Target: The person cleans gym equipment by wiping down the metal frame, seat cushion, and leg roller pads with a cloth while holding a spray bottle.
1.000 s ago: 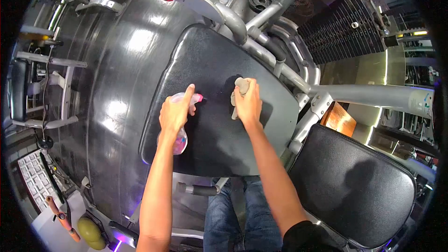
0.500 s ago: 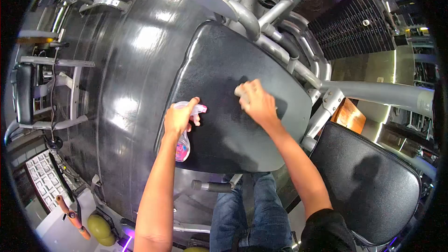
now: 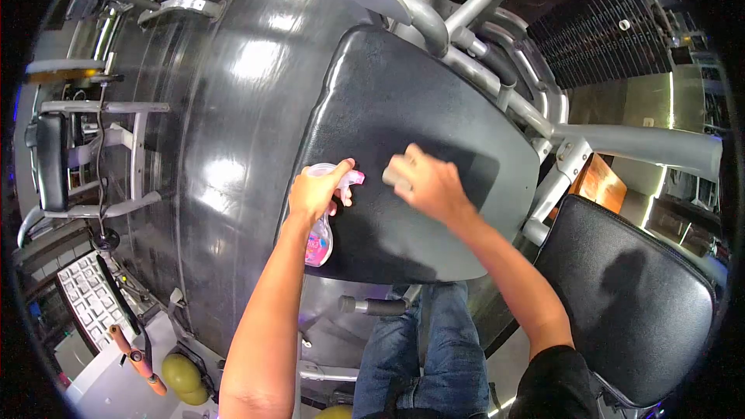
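Observation:
My left hand (image 3: 310, 197) is closed around the neck of a clear spray bottle (image 3: 319, 242) with a pink nozzle and a pink label. It holds the bottle over the near left part of a black padded seat (image 3: 388, 93). Over the middle of the same pad is my right hand (image 3: 434, 185), its fingers closed on a small beige wiping pad (image 3: 398, 174), perhaps a sponge or folded cloth. Motion blurs the right fingers slightly, and they hide much of the wiping pad.
Grey machine tubing (image 3: 644, 143) runs along the right, beside a second black pad (image 3: 628, 295). A weight stack (image 3: 601, 43) stands at the upper right. A padded handle (image 3: 376, 306) sticks out below the near edge of the seat. Another machine (image 3: 93, 159) is at the left.
My right hand has moved a little toward me and left across the seat with the beige wiping pad. The left hand keeps its hold on the spray bottle. The whole view has shifted slightly.

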Motion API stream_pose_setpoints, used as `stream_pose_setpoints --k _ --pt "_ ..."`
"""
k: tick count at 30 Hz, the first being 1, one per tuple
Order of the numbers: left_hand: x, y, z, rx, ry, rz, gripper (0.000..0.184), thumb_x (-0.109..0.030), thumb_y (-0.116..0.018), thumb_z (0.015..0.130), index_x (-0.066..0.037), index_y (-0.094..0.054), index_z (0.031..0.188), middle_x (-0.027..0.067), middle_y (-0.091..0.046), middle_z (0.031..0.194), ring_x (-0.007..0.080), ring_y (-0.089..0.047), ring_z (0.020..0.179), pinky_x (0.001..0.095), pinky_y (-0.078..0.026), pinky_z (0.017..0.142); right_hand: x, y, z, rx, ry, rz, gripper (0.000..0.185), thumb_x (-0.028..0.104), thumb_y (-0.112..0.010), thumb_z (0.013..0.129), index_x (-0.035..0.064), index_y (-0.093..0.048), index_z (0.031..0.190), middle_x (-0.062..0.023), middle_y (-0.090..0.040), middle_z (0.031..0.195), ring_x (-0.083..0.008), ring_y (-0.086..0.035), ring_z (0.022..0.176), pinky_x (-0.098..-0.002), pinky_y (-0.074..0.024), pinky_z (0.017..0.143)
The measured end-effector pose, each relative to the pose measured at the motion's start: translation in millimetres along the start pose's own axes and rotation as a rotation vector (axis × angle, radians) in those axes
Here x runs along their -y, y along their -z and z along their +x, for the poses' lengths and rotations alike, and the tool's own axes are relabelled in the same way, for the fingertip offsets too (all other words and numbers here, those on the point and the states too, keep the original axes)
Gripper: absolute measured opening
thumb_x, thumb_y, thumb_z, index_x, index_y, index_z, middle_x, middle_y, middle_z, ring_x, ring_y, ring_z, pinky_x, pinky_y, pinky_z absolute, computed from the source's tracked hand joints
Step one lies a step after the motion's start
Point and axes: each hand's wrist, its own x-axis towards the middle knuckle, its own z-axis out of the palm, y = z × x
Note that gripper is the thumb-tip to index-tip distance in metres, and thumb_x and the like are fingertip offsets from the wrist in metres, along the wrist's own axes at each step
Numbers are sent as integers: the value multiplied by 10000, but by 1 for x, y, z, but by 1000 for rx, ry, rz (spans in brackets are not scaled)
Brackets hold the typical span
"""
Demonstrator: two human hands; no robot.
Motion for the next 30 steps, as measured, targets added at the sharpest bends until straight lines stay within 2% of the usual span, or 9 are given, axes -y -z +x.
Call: stream_pose_setpoints --k 4,8,11,16,18,20,25,28,30 --pt "0 -1 1 24 -12 -21 415 -438 -688 895 -30 -764 885 65 -688 636 127 -620 503 267 -417 419 -30 23 51 -262 -388 93 314 237 -684 856 120 -516 1094 -143 -609 1071 -445 -664 892 -552 -530 745" --pt "5 0 5 12 -23 -43 413 -439 -695 886 -32 -765 889 62 -689 637 123 -619 503 270 -420 414 -11 9 52 -369 -446 126 292 231 -666 871 125 -511 1095 -144 -608 1084 -469 -654 903 -577 -519 777" --pt "2 1 4 9 4 -7 424 -451 -705 879 -32 -766 895 63 -695 647 123 -625 509 273 -427 413 12 -22 18 -309 -215 141 375 269 -738 821 148 -530 1108 -101 -579 1014 -404 -680 820 -516 -560 670" --pt "4 0 5 0 3 15 461 -532 -690 860 -81 -786 842 35 -693 621 112 -602 474 265 -450 465 39 -36 -51 141 -33 124 427 281 -781 783 180 -575 1143 -59 -566 989 -301 -704 831 -464 -575 659" --pt "4 -1 5 -3 5 35 487 -596 -668 844 -131 -803 788 3 -688 590 99 -565 425 258 -469 513 25 -23 -51 118 -59 51 398 275 -771 791 178 -575 1124 -55 -571 1002 -296 -704 829 -461 -575 669" --pt "1 0 2 12 -4 -4 458 -483 -712 876 -30 -774 905 64 -693 647 126 -658 548 267 -435 426 8 -14 -40 -19 -172 -12 310 249 -727 820 164 -565 1070 -66 -587 1023 -325 -694 835 -473 -566 689" --pt "0 1 2 30 -8 -28 448 -474 -712 875 -31 -778 900 57 -697 653 122 -657 550 265 -438 432 -14 -8 -12 -323 -395 51 286 234 -691 844 137 -555 1076 -115 -583 987 -405 -662 856 -497 -554 669" --pt "1 0 3 26 -9 -22 441 -473 -706 877 -39 -782 892 55 -696 649 118 -647 534 265 -438 433 11 -31 -30 -296 -316 66 324 273 -732 827 168 -566 1086 -73 -583 1004 -349 -686 843 -469 -567 675" --pt "0 -1 1 16 -14 -13 442 -477 -701 877 -43 -784 889 53 -695 642 116 -636 516 266 -438 433 39 -34 -49 -73 -289 119 349 300 -755 814 196 -570 1091 -53 -578 1008 -319 -691 831 -462 -569 676"
